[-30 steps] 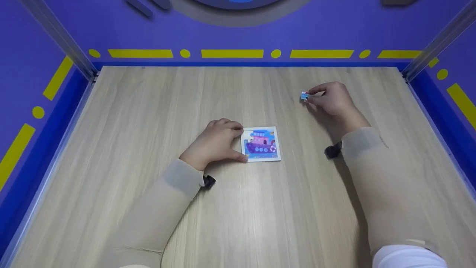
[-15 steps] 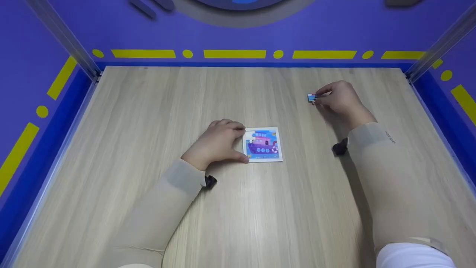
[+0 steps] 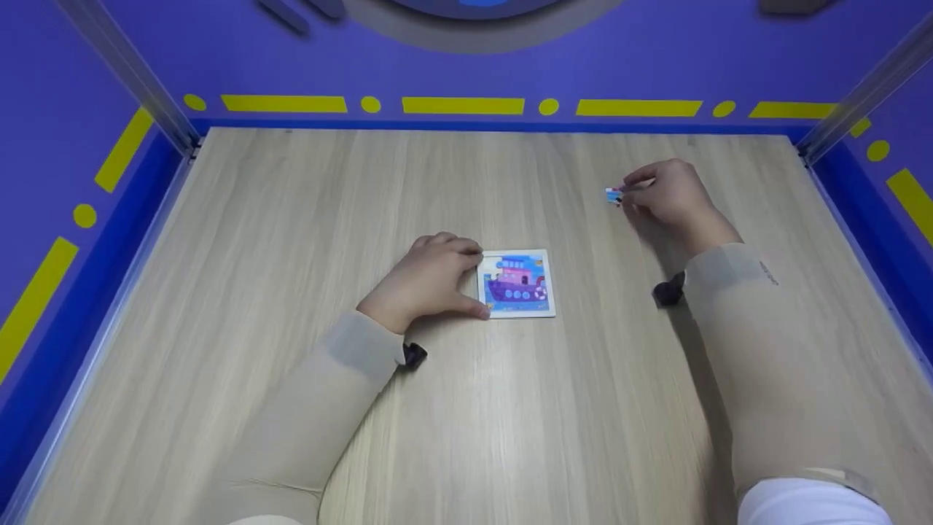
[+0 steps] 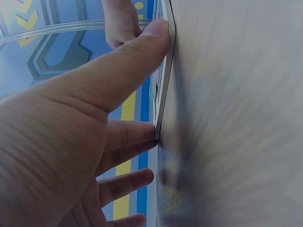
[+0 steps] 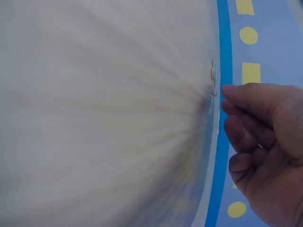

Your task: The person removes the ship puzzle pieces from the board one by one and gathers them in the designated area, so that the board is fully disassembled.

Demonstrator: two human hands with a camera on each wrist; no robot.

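A small square jigsaw puzzle (image 3: 518, 286), with a purple and pink boat in a white frame, lies flat in the middle of the table. My left hand (image 3: 430, 281) holds its left side, thumb at the near corner and fingers by the far corner. In the left wrist view, the thumb tip rests on the rim of the frame. A pale gap shows at the puzzle's upper left. Farther right, my right hand (image 3: 670, 193) pinches a small blue and white puzzle piece (image 3: 612, 195) at its right edge, low at the table; the fingertips partly cover the piece.
The wood-grain table (image 3: 350, 182) is enclosed by a purple back wall (image 3: 466, 76) with yellow dashes, and by side walls left and right. A metal post (image 3: 124, 65) rises at the back left corner.
My right hand has shifted slightly right with the puzzle piece, then almost stopped; the piece has come a little nearer and turned. The left hand keeps its place on the puzzle.
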